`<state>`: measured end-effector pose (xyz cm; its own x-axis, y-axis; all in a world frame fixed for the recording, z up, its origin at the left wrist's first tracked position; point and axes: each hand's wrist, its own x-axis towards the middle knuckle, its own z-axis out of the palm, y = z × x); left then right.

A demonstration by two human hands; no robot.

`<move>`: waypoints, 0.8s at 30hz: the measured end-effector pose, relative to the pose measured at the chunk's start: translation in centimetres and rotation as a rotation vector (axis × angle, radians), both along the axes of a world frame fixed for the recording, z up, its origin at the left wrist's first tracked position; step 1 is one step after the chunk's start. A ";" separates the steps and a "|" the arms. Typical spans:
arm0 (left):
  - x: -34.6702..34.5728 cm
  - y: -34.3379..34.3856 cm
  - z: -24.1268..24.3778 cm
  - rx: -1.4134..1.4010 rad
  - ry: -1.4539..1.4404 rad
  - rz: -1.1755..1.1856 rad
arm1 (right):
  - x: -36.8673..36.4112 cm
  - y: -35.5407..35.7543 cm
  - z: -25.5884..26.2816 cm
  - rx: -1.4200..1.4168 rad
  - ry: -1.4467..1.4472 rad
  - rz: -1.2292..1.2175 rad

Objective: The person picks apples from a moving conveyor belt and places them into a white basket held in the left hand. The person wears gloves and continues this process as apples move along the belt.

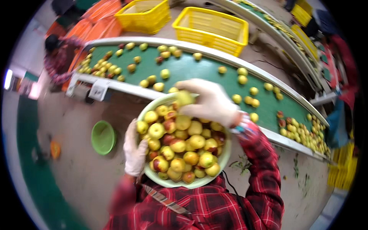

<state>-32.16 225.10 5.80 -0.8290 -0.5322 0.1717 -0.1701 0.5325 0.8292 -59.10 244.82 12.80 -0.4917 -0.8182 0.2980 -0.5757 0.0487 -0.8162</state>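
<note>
A pale green plastic basket (227, 152) full of yellow and red-brown jujubes (178, 145) rests against the front of my plaid shirt. My left hand (133, 155), in a white glove, grips the basket's left side. Over the far rim, my gloved right hand (211, 100) pinches a yellow-green jujube (185, 98) between thumb and fingers; both are blurred. Just beyond the basket runs a green conveyor belt (198, 72) with scattered jujubes. They lie in dense clusters at its left end and its right end.
White rails (138, 89) edge the belt. Behind it stand two yellow crates (211, 40) and orange crates (100, 28). A green basin (103, 138) sits on the floor at left. Another person (57, 61) is at the belt's left end. A second conveyor (276, 34) curves beyond.
</note>
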 end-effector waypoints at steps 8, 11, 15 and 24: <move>-0.2 2.5 0.6 0.130 0.007 0.025 | 2.4 -7.3 -2.1 0.409 0.388 0.119; -0.4 2.8 0.6 0.154 -0.005 0.027 | 2.1 -4.6 -0.9 0.279 0.332 0.056; 0.1 2.1 -0.5 0.101 0.014 0.004 | -1.6 3.1 -4.0 -0.149 0.308 -0.366; -0.2 2.9 -0.1 0.223 -0.025 0.037 | -8.7 25.8 -16.9 0.945 0.346 -1.275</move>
<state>-32.34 227.98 5.75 -0.8108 -0.5847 0.0265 -0.2079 0.3299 0.9208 -67.83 270.65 -4.06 -0.9771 0.1005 0.1874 0.0894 0.9938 -0.0668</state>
